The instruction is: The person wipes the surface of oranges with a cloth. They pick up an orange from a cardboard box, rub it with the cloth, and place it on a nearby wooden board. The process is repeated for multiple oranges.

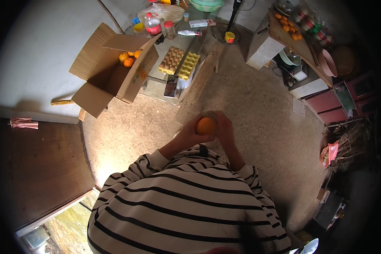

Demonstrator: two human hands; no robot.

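Note:
An orange citrus fruit [205,126] is held in front of my waist. My left hand [193,129] wraps around its left side, with the thumb along the near edge. Close against the fruit's right side is my right hand [225,128], its fingers curled toward the far side. A faint greyish patch shows between the right fingers and the fruit, too blurred to name. Ahead on the left, an open cardboard box [130,84] has several orange fruits [128,62] inside; its near inner part is in shadow.
A glass-topped table [158,85] carries a tray of eggs [171,60], an empty yellow egg tray [189,65], a smartphone [171,86] and jars. A wooden bench [200,81] runs beside it. More oranges [285,28] lie on a counter [308,54] at right. A brown door [50,168] is at left.

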